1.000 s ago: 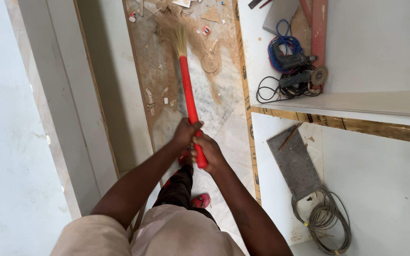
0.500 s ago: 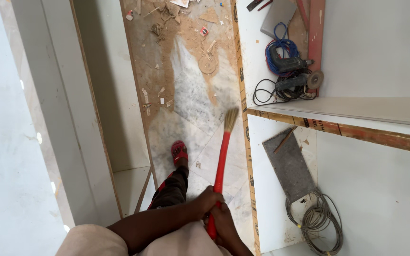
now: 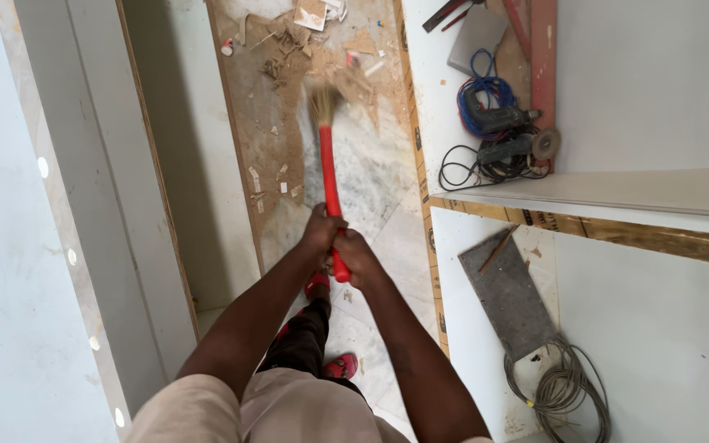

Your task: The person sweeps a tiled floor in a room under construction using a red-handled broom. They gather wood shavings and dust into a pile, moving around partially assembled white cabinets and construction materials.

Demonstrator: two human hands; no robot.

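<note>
— Both hands are wrapped tight around the broom (image 3: 329,176): your left hand (image 3: 322,232) sits higher on the red handle, your right hand (image 3: 357,258) just below it at the near end. Where do you think the bristles are?

— Out at the far end, blurred, down on the floor (image 3: 379,184) right at the edge of the debris pile (image 3: 305,49).

— Right. So how far along would you judge the sweeping?

— Partway, I'd say. The marble near your feet and to the right of the handle looks mostly bare, with only a few small chips beside the dust.

— And what is left?

— A brown film of sawdust lies along the left side of the strip, and the far end is thick with wood scraps, bits of card and splinters. That heap is not gathered up.

— Anything beside you to mind?

— On the white board to your right, a power drill (image 3: 494,119) lies on a blue cable, well apart from the broom. Nearer, a grey slab (image 3: 509,291) and a coil of grey wire (image 3: 564,390) lie on the lower panel. Your red sandal (image 3: 342,365) shows just behind your hands.
</note>
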